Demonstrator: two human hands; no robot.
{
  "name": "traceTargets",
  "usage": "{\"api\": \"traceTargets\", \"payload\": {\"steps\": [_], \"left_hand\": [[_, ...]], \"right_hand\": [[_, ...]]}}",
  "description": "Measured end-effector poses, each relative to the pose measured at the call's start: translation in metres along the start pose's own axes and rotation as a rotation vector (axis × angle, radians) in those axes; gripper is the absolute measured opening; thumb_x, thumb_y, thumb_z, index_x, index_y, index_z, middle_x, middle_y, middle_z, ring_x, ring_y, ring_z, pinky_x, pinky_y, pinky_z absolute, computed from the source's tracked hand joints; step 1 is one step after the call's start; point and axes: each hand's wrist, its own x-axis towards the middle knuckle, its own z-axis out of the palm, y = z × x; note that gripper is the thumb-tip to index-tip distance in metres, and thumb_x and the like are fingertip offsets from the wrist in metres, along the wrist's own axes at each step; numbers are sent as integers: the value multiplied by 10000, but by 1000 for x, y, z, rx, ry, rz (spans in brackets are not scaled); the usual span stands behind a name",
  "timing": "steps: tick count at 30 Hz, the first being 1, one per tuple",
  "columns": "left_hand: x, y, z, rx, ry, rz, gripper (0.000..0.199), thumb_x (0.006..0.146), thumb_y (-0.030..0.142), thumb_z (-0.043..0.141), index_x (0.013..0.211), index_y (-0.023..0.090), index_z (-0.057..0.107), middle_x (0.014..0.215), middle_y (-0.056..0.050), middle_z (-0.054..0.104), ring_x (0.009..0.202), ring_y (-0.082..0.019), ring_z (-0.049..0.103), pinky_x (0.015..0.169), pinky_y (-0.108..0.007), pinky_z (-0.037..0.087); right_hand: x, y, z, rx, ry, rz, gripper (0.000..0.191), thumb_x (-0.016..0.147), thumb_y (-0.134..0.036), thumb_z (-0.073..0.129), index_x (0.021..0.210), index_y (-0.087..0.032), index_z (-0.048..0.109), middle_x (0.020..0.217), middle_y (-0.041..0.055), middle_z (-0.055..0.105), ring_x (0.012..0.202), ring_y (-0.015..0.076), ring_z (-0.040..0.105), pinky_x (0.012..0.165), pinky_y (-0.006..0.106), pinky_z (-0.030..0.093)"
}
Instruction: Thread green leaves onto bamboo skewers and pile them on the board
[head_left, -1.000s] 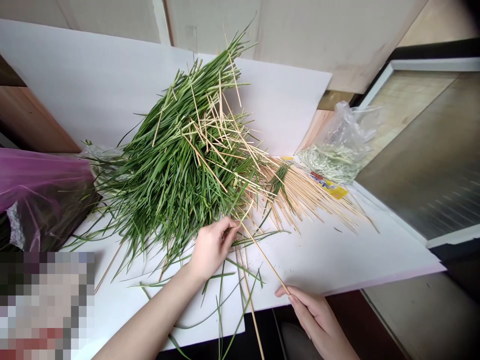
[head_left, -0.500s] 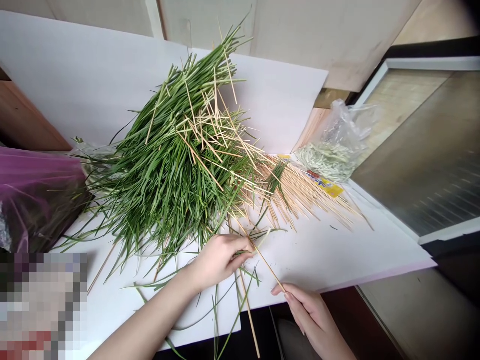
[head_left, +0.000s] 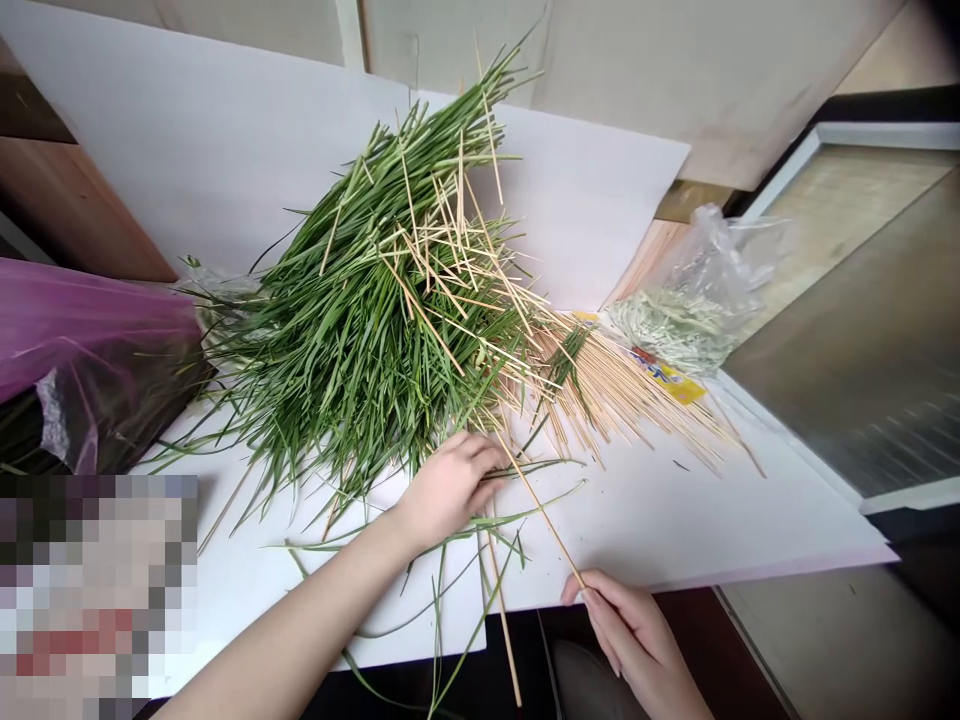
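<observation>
My right hand, at the table's front edge, pinches the near end of a thin wooden skewer. The skewer slants up and left, past the fingertips of my left hand, to the foot of a big heap of garlic chives. My left hand rests low at the heap's near side with its fingers curled together. What lies under those fingers is hidden. Loose chive blades spread out beside it on the white table surface. Another skewer juts over the front edge below.
Many skewers lie fanned out right of the heap, others scattered on top of it. A clear plastic bag with pale green pieces stands at the back right, and a purple bag at the left. A glass-panelled frame borders the right side.
My left hand has shifted up toward the heap, away from the skewer it was close against. A chive blade now lies across near the skewer. My right hand still holds the skewer; the view has shifted slightly.
</observation>
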Motion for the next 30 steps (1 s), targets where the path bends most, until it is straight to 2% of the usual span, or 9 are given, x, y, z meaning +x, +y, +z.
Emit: {"api": "traceTargets", "payload": {"steps": [4,10,13,18,22,25,30], "left_hand": [[-1,0,6,175,-78,37,258,946,344,619,1142,200,705,1117,-112,629,1056,-296,538,907,-431,451],[0,2,1,81,-65,-17,86,927,192,607,970,177,680,1038,-77,682,1012,-270,567,912,-423,433],[-1,1,-3,-93,17,-69,72,898,146,602,955,187,619,992,-51,691,975,-242,587,892,-389,442],[-2,2,-7,-565,195,-255,128,850,137,548,918,217,474,843,9,614,727,-157,572,661,-277,434],[-1,5,-10,-986,290,-254,115,846,147,508,881,222,428,826,3,653,757,-154,597,729,-294,468],[1,6,-15,-1118,316,-219,114,810,129,492,878,213,456,771,-2,693,737,-159,610,745,-299,455],[0,1,-23,-1207,335,-202,328,698,137,488,1010,165,582,638,-19,702,623,-186,599,645,-292,403]], "right_hand": [[-1,-2,0,2,-5,32,400,1080,-502,427,888,-212,624,526,-87,250,464,127,225,481,279,190],[-1,-2,0,0,0,43,426,1076,-529,422,899,-209,640,524,-89,243,467,130,220,490,285,183],[-1,-1,0,3,5,52,424,1076,-532,422,910,-210,644,522,-90,242,467,130,218,488,285,181],[-2,0,0,7,7,56,411,1080,-517,423,905,-214,639,525,-91,244,472,129,216,495,285,185],[-3,-1,1,28,8,66,401,1077,-519,430,908,-216,632,538,-92,233,471,128,213,483,279,183],[-3,-2,0,25,10,55,407,1078,-514,423,906,-215,638,541,-89,246,473,130,222,487,279,195],[-2,-1,0,4,24,53,387,1076,-497,436,907,-214,639,536,-90,257,472,130,229,498,275,218]]}}
